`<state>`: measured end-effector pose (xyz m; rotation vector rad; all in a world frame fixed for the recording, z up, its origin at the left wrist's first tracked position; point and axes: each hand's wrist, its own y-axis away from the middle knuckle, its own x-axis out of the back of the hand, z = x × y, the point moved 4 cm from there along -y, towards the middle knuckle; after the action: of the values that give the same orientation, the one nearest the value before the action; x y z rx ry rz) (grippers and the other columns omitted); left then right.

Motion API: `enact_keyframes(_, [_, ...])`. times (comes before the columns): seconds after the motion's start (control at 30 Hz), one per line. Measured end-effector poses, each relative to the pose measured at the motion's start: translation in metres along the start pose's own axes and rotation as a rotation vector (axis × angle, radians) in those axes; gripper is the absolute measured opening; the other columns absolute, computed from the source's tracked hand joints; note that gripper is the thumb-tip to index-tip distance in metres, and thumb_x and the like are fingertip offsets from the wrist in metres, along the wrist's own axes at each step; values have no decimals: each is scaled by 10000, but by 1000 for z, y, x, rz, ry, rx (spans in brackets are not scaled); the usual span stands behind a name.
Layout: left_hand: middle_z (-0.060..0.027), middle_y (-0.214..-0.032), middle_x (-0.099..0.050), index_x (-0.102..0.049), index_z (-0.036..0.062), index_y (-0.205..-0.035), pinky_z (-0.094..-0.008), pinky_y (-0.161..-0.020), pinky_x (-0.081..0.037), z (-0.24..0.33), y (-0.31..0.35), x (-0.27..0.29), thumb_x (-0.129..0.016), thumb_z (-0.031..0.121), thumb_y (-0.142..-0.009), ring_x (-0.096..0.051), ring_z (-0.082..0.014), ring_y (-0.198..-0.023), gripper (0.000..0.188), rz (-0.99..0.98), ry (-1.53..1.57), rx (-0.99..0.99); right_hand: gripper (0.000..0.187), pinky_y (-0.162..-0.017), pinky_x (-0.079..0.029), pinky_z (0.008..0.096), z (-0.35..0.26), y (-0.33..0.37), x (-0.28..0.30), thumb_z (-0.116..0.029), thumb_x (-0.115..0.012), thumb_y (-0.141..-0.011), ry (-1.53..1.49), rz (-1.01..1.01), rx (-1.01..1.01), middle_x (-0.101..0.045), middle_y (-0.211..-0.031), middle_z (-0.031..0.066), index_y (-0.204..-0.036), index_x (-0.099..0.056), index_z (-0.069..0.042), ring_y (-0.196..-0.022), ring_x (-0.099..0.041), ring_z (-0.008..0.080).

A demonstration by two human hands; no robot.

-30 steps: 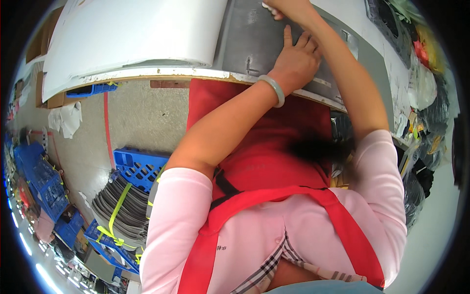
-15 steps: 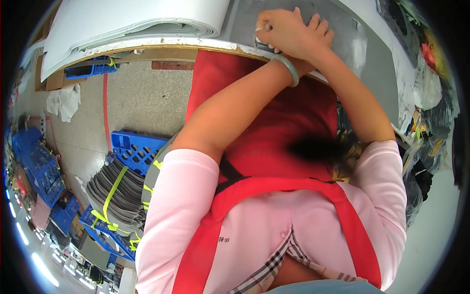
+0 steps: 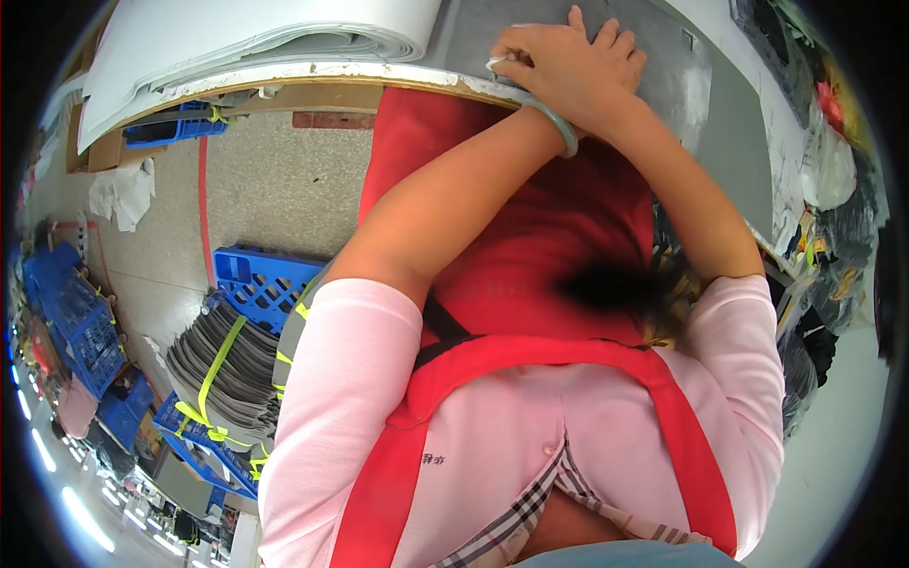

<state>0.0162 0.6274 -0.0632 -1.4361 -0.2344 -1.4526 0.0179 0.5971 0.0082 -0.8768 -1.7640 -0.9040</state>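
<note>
While the left hand (image 3: 568,71) is lying over the right hand, fingers spread flat, both are pressing on the grey sheet (image 3: 663,85) at twelve o'clock by the table edge (image 3: 312,74). The right fingers are hidden, so I cannot tell their state. Smoothing looks underway, not finished; the white sheet stack (image 3: 256,38) is waiting at eleven o'clock.

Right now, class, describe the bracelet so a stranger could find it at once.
Start at the grey sheet on the table's near edge, where the hands are stacked. On the wrist of the left hand, on top, sits the bracelet: a pale green ring, the only jewellery there.
</note>
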Motion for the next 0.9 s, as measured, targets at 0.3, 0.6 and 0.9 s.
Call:
enact_keyframes(0.3, [-179, -1508, -496, -543, 46, -1427, -702, -1191, -157, -8, 8, -8, -512, 353, -996, -391, -356, -1462, 529, -2, 61, 57, 260, -909, -496, 346, 55, 29, 26, -334, -716, -920, -247, 267, -112, -739, -977, 81, -1123, -748, -173, -985, -673, 180])
enact_keyframes(0.6, [-155, -1369, -601, -627, 61, -1314, -719, -1147, -231, -4, 1, 12, -572, 249, -965, -479, -355, -1383, 400, -41, 53, 7, 324, -830, -504, 269, 282, 117, 12, -292, -816, -873, -652, 722, -586, -717, -927, 12, -1037, -765, -18, -918, -656, 128])
enact_keyframes(0.9, [-98, -1252, -635, -653, 104, -1237, -537, -1052, -424, 7, -2, 35, -613, 151, -955, -573, -307, -1217, 289, 98, 243, -77, 358, -908, -520, 254, 290, 105, 12, -316, -713, -986, -1090, 371, -445, -688, -1089, -9, -1242, -654, -73, -994, -630, 82])
